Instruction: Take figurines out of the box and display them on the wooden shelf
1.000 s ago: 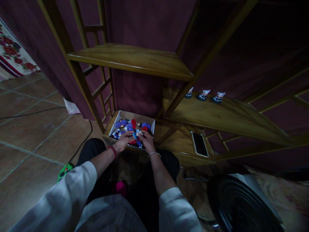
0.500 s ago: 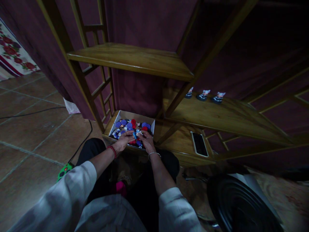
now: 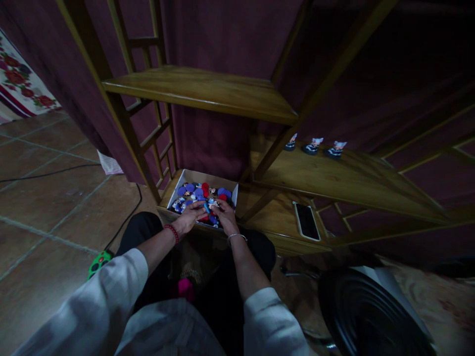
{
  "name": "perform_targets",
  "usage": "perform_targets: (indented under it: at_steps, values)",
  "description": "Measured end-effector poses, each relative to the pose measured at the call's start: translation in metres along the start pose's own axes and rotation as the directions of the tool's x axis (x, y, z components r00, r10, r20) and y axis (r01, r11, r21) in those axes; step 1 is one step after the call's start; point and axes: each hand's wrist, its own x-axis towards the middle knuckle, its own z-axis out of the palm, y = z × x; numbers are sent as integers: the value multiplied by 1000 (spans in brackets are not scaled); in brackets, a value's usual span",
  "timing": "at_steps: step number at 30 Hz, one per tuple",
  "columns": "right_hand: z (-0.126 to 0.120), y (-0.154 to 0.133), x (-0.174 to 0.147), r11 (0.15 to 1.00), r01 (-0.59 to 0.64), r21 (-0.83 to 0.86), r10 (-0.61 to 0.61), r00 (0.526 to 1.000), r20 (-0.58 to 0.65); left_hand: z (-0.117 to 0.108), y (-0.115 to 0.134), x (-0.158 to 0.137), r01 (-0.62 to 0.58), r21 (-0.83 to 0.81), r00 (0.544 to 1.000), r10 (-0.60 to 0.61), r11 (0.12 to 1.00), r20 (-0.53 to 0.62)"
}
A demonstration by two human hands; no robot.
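Note:
Over the front of an open cardboard box point(image 3: 211, 179), my two hands are close together around a small figurine point(image 3: 213, 202) with white and blue on it. My left hand point(image 3: 190, 217), with a red bead bracelet at the wrist, has its fingertips on the bright blue part point(image 3: 207, 207) at the figurine's left. My right hand point(image 3: 225, 216), wearing a silver bangle, pinches the figurine from the right. Beneath and around the hands, the box holds several small figurines point(image 3: 186, 189) with blue, purple and red parts. The fingers hide some of the held piece.
The box stands on the low wooden shelf point(image 3: 256, 207). A phone point(image 3: 307, 221) lies on it to the right. Three similar figurines point(image 3: 313, 146) stand on the right-hand shelf point(image 3: 326, 173). Wooden posts and an upper shelf point(image 3: 208, 91) rise ahead. A round black seat point(image 3: 371, 311) is at the lower right.
Almost nothing differs. The fingers have shifted very slightly around the figurine; the box and the shelf items stay in place.

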Motion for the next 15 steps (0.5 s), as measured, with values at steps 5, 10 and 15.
perform_targets:
  at_steps: [5, 10, 15]
  values:
    - [0, -1, -1, 1000, 17, 14, -17, 1000, 0, 0, 0, -1, -2, -21, 1000, 2, 1000, 0]
    - [0, -2, -1, 1000, 1, 22, -1, 1000, -1, -1, 1, -1, 8, -33, 1000, -8, 999, -17]
    - [-1, 0, 0, 1000, 26, 12, -26, 1000, 12, 0, 2, -3, 7, -39, 1000, -7, 999, -6]
